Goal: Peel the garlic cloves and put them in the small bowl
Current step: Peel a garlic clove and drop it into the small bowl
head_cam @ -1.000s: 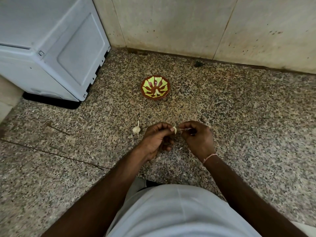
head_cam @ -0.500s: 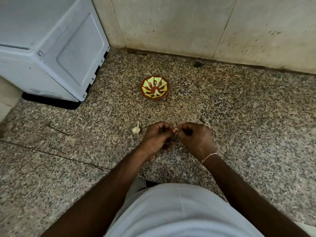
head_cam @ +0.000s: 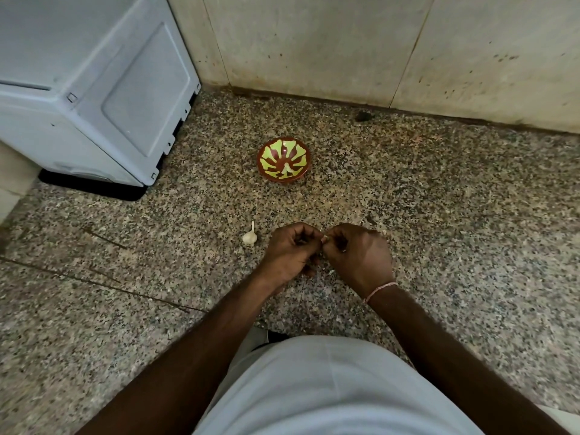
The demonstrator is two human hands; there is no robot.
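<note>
peeling step: we work one garlic clove (head_cam: 325,238) between both hands, low in the centre of the frame, above the speckled floor (head_cam: 439,215).
left hand (head_cam: 290,251): fingers curled, pinching the clove from the left; knuckles almost touching the other hand.
right hand (head_cam: 357,254): fingers curled inward, pinching at the same clove from the right; a thin wrist thread (head_cam: 379,290) sits just below it.
clove visibility: only a pale sliver shows between the fingertips; we cannot tell how much skin is off.
spare garlic (head_cam: 249,236): a stemmed piece lies on the floor just left of the left hand, apart from it.
small bowl (head_cam: 284,161): red with a yellow-green pattern, upper centre of the frame, well apart from the hands; we see no cloves inside it.
appliance (head_cam: 94,89): grey-white casing, upper left, clear of the work.
technique, our judgement: we hold the clove steady with one hand and let the other lift the skin at the tip, pulling along the clove in strips.
caution, our judgement: we avoid crushing the clove, and we keep loose skin flakes from travelling with it to the bowl.
progress, our judgement: early; the bowl awaits its first clove.
</note>
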